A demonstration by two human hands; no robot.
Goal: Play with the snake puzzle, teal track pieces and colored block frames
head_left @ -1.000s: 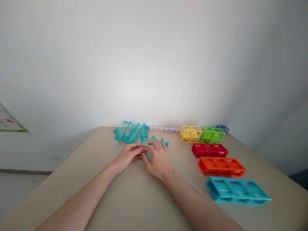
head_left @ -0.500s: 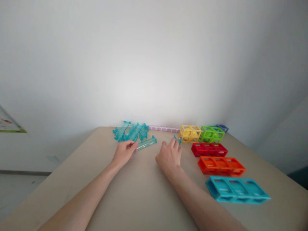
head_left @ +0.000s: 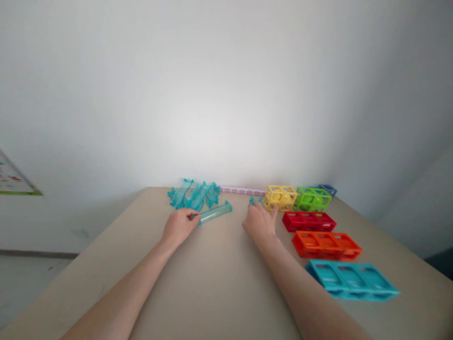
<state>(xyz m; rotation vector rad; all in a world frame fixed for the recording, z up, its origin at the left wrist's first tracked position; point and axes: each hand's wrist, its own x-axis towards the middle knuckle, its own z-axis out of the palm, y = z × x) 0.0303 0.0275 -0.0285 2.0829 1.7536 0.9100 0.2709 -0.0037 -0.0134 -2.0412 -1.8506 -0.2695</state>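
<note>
My left hand (head_left: 179, 226) is closed on the near end of a clear teal track piece (head_left: 215, 212) that lies on the beige table (head_left: 198, 283). My right hand (head_left: 260, 221) has moved to the right and pinches a small teal piece (head_left: 254, 200) just left of the yellow open-frame cube (head_left: 279, 197). Behind my left hand lies a pile of more clear teal track pieces (head_left: 194, 194).
A green frame cube (head_left: 313, 198) and a blue piece (head_left: 327, 189) sit at the back right. Red (head_left: 307, 220), orange (head_left: 325, 244) and cyan (head_left: 352, 280) long frame blocks lie in a row along the right side. A lilac strip (head_left: 242, 190) runs along the far edge.
Both hands were together on one teal piece; they have parted. The left keeps the long track, the right has carried a small teal piece right toward the yellow cube.
</note>
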